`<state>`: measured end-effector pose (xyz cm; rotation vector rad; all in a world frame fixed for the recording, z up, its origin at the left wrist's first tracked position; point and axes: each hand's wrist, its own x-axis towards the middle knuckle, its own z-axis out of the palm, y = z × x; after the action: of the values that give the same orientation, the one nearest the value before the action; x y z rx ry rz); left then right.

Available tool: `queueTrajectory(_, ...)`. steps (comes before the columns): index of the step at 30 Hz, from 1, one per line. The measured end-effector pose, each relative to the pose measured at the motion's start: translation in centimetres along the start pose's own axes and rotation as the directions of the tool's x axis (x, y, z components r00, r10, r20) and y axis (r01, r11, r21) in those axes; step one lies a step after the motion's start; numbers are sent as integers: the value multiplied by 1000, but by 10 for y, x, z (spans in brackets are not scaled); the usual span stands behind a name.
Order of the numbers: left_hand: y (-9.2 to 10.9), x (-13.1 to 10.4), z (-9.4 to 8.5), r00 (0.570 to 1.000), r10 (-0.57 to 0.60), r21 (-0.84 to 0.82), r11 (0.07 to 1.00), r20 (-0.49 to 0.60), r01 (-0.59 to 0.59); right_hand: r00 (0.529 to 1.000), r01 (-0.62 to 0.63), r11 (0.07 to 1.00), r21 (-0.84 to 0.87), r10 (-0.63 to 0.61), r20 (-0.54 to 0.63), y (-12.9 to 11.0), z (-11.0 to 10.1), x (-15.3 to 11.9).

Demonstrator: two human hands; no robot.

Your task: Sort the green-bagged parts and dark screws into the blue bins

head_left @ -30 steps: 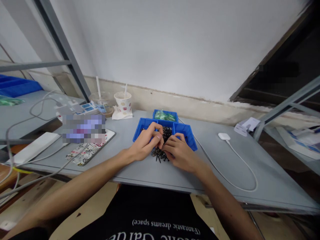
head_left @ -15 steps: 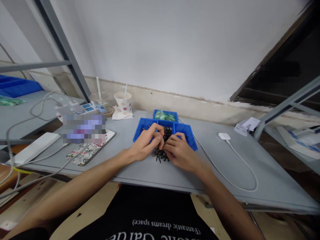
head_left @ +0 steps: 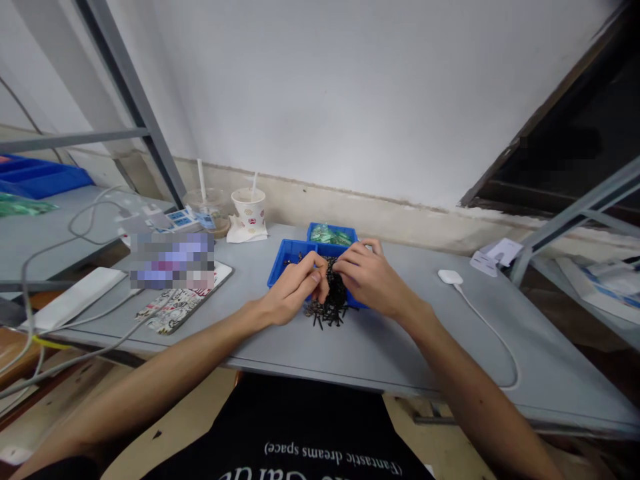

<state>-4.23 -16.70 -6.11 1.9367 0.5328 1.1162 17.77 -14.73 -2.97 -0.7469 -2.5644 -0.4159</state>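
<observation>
A heap of black screws (head_left: 334,293) fills the middle of the blue divided tray (head_left: 280,267) and spills over its front onto the table. On the left of the heap is my left hand (head_left: 300,283), its thumb and fingers pinched together; whatever they grip is too small to make out. My right hand (head_left: 369,277) reaches over the tray's right side, fingers curled and tips together near the upper part of the heap. What it holds, if anything, is hidden. Behind the tray stands a smaller blue bin (head_left: 331,233) with green plastic packets (head_left: 325,235) inside.
To the left are a paper cup (head_left: 249,213) with a straw, a clear plastic cup (head_left: 210,210), a patterned tablet-like case (head_left: 187,300), a white box (head_left: 75,299) and loose cables. At right lies a white charger (head_left: 450,276) with its cable. A wall rises behind the table.
My right hand has moved up and slightly right, uncovering more of the screws. My left hand stays nearly in place, still pinched. The view has shifted slightly.
</observation>
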Motion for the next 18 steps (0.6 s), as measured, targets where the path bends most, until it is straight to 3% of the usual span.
queueTrajectory(5, -1, 0, 1, 1000, 5, 34, 999, 15, -5, 997, -31, 999, -43, 28, -73, 14, 15, -11)
queueTrajectory(18, -4, 0, 2, 999, -14, 12, 1000, 30, 14, 993, -24, 1000, -11, 23, -115, 5, 21, -20)
